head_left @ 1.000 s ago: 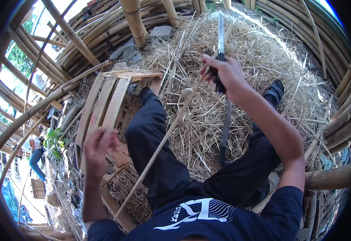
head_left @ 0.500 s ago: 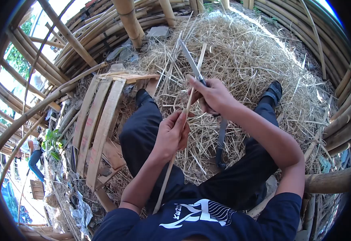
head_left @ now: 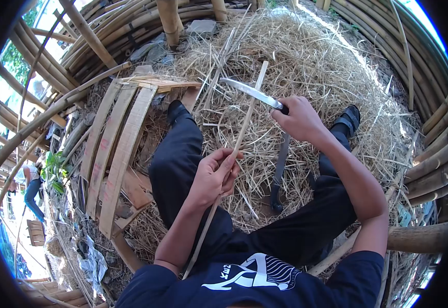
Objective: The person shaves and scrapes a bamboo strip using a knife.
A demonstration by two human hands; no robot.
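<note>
My left hand is closed around a long, thin bamboo strip, which slants from my lap up and away to the right. In my right hand is a knife with a dark handle, its blade pointing left. The blade crosses the upper part of the strip; whether it touches cannot be made out. Between my legs, a second long blade with a black handle lies on the shavings.
Pale bamboo shavings cover the ground ahead. A slatted wooden crate stands to my left. Stacked bamboo poles curve around the back and right, and a thick pole juts in near my right elbow. Another person is far left.
My right hand has moved right, away from my left hand. The knife has turned from pointing away to lying more sideways across the strip. My left hand keeps its hold.
</note>
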